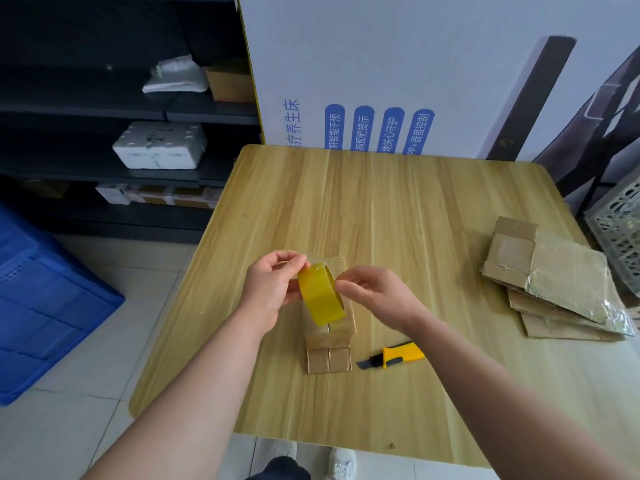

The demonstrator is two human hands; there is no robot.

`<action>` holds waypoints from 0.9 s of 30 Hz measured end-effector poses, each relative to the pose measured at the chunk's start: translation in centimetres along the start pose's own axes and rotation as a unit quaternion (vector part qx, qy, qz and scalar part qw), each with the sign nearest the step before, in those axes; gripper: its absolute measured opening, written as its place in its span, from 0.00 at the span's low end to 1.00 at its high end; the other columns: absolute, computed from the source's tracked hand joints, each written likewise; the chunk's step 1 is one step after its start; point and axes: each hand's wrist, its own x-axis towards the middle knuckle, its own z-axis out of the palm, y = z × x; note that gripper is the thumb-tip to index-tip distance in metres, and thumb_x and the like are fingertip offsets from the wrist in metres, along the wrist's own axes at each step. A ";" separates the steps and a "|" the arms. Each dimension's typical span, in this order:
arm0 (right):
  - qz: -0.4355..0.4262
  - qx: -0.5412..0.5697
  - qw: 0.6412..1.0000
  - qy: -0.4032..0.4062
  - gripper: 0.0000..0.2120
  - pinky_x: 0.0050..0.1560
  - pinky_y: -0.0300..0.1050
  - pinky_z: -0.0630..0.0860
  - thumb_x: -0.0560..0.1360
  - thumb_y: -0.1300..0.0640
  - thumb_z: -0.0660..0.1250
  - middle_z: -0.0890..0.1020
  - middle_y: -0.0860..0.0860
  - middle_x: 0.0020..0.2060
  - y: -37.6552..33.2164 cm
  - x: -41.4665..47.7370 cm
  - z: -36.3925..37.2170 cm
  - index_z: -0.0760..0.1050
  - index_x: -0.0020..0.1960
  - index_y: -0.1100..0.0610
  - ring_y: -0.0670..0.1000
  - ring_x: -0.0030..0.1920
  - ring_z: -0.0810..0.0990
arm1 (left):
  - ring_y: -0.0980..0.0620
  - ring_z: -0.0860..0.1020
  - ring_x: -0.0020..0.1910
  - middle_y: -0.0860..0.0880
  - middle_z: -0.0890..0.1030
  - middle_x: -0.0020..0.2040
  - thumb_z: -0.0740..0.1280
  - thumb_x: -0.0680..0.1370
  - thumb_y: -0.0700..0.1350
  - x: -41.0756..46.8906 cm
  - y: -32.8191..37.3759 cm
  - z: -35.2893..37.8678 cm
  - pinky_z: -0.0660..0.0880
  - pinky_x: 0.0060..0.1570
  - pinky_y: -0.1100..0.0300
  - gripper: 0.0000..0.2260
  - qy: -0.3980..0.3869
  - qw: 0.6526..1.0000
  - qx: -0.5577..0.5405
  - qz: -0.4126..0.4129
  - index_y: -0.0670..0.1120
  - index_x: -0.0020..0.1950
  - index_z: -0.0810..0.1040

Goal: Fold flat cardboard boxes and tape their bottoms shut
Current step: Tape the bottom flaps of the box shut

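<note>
A yellow tape roll (322, 299) is held up above a small folded cardboard box (330, 332) that stands on the wooden table (398, 220). My left hand (273, 289) grips the roll from the left, thumb and fingers at its top edge. My right hand (374, 292) pinches the roll's rim at the upper right, where the tape end seems to lie. The box has its closed flaps facing up and two open flaps lying flat toward me. The roll hides much of the box's top.
A yellow utility knife (394, 355) with its blade out lies just right of the box. A pile of flat cardboard boxes (554, 285) sits at the table's right. A blue crate (45, 299) stands on the floor left; a perforated basket (620, 230) at far right.
</note>
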 end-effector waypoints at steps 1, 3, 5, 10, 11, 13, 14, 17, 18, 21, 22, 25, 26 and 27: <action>0.002 -0.002 1.000 -0.014 0.11 0.49 0.39 0.76 0.74 0.45 0.70 0.83 0.44 0.43 -0.1 0.0 0.2 0.82 0.50 0.51 0.43 0.46 0.80 | 0.50 0.83 0.39 0.48 0.84 0.42 0.70 0.77 0.42 0.0 0.0 0.5 0.79 0.35 0.56 0.02 0.013 1.000 -0.020 -0.001 0.46 0.49 0.79; 0.014 -0.031 0.999 -0.026 0.13 0.49 0.49 0.76 0.71 0.43 0.72 0.83 0.52 0.42 0.0 0.0 0.5 0.82 0.45 0.53 0.51 0.44 0.80 | 0.49 0.83 0.39 0.48 0.85 0.42 0.71 0.77 0.42 0.0 0.3 1.2 0.81 0.39 0.52 0.03 0.032 0.999 -0.044 -0.002 0.46 0.49 0.80; 0.019 -0.031 0.999 -0.016 0.13 0.44 0.52 0.76 0.70 0.44 0.73 0.82 0.56 0.41 0.1 0.1 -0.2 0.82 0.43 0.54 0.52 0.38 0.78 | 0.50 0.83 0.38 0.49 0.86 0.42 0.72 0.76 0.43 0.0 0.5 1.5 0.81 0.42 0.53 0.03 0.062 0.998 -0.015 0.010 0.46 0.48 0.81; 0.001 -0.060 0.998 0.000 0.14 0.36 0.45 0.67 0.70 0.46 0.74 0.74 0.52 0.31 -0.4 1.2 -4.1 0.77 0.36 0.55 0.48 0.33 0.71 | 0.54 0.80 0.42 0.49 0.84 0.44 0.74 0.73 0.41 0.2 0.4 1.7 0.80 0.46 0.57 0.05 0.140 0.989 -0.032 0.034 0.43 0.48 0.82; -0.003 -0.072 0.997 -0.001 0.15 0.36 0.46 0.67 0.70 0.46 0.74 0.74 0.52 0.31 -0.6 1.6 -4.6 0.77 0.37 0.57 0.48 0.32 0.71 | 0.53 0.81 0.44 0.48 0.84 0.45 0.74 0.73 0.39 0.2 0.2 1.8 0.80 0.47 0.57 0.05 0.142 0.987 -0.072 0.023 0.42 0.47 0.82; -0.011 -0.078 0.997 -0.002 0.17 0.35 0.47 0.67 0.70 0.45 0.75 0.73 0.52 0.31 -0.7 2.5 -5.4 0.77 0.38 0.59 0.49 0.32 0.71 | 0.52 0.82 0.43 0.46 0.84 0.43 0.73 0.73 0.36 0.3 -0.1 2.3 0.80 0.48 0.60 0.04 0.130 0.978 -0.162 -0.004 0.41 0.46 0.81; -0.014 -0.073 0.997 0.006 0.18 0.34 0.46 0.67 0.69 0.45 0.74 0.73 0.51 0.30 -0.7 2.9 -5.7 0.76 0.38 0.59 0.48 0.31 0.70 | 0.52 0.82 0.41 0.46 0.83 0.42 0.73 0.73 0.35 0.4 -0.1 2.5 0.81 0.47 0.61 0.05 0.119 0.973 -0.196 -0.016 0.40 0.47 0.81; -0.021 -0.049 0.998 0.033 0.18 0.34 0.48 0.71 0.67 0.40 0.70 0.75 0.55 0.31 -1.1 4.1 -6.3 0.78 0.39 0.57 0.49 0.31 0.73 | 0.54 0.83 0.38 0.45 0.83 0.39 0.72 0.73 0.32 1.1 -0.1 2.6 0.81 0.46 0.63 0.04 0.078 0.970 -0.226 -0.038 0.38 0.46 0.80; -0.021 -0.044 0.998 0.035 0.18 0.35 0.49 0.72 0.67 0.40 0.69 0.76 0.56 0.32 -1.2 4.5 -6.4 0.79 0.40 0.57 0.50 0.32 0.74 | 0.54 0.82 0.37 0.46 0.83 0.39 0.71 0.73 0.32 1.3 0.0 2.5 0.81 0.45 0.63 0.04 0.062 0.970 -0.228 -0.050 0.38 0.45 0.80; -0.027 -0.047 0.998 0.029 0.18 0.37 0.51 0.74 0.67 0.42 0.68 0.79 0.58 0.36 -1.5 5.3 -6.4 0.79 0.43 0.58 0.56 0.36 0.77 | 0.54 0.81 0.39 0.46 0.82 0.40 0.72 0.72 0.32 2.3 0.2 2.4 0.81 0.44 0.65 0.06 0.025 0.970 -0.232 -0.075 0.40 0.45 0.79; -0.027 -0.049 0.998 0.025 0.17 0.38 0.52 0.75 0.67 0.43 0.69 0.80 0.58 0.37 -1.6 5.6 -6.4 0.80 0.44 0.57 0.57 0.37 0.78 | 0.54 0.81 0.39 0.46 0.82 0.41 0.72 0.72 0.33 2.5 0.4 2.4 0.81 0.44 0.65 0.06 0.021 0.969 -0.235 -0.077 0.40 0.46 0.79; -0.019 -0.051 0.998 0.017 0.12 0.36 0.47 0.74 0.69 0.46 0.72 0.79 0.53 0.35 -1.7 6.4 -6.5 0.80 0.43 0.54 0.50 0.35 0.76 | 0.52 0.81 0.38 0.45 0.82 0.41 0.73 0.71 0.33 3.4 0.7 2.0 0.81 0.41 0.61 0.13 0.031 0.966 -0.248 -0.074 0.41 0.52 0.77; -0.018 -0.052 0.998 0.016 0.09 0.36 0.44 0.73 0.71 0.49 0.73 0.78 0.51 0.34 -1.7 6.7 -6.7 0.80 0.43 0.54 0.47 0.34 0.75 | 0.51 0.81 0.38 0.44 0.83 0.40 0.73 0.71 0.32 3.7 0.8 1.9 0.82 0.41 0.59 0.15 0.036 0.967 -0.242 -0.072 0.42 0.55 0.77; -0.018 -0.056 0.998 0.014 0.07 0.35 0.41 0.73 0.72 0.51 0.73 0.78 0.49 0.33 -1.7 6.9 -6.8 0.80 0.43 0.54 0.45 0.33 0.75 | 0.50 0.82 0.38 0.44 0.83 0.40 0.73 0.71 0.32 4.0 0.9 1.7 0.82 0.41 0.57 0.16 0.038 0.971 -0.226 -0.071 0.43 0.56 0.76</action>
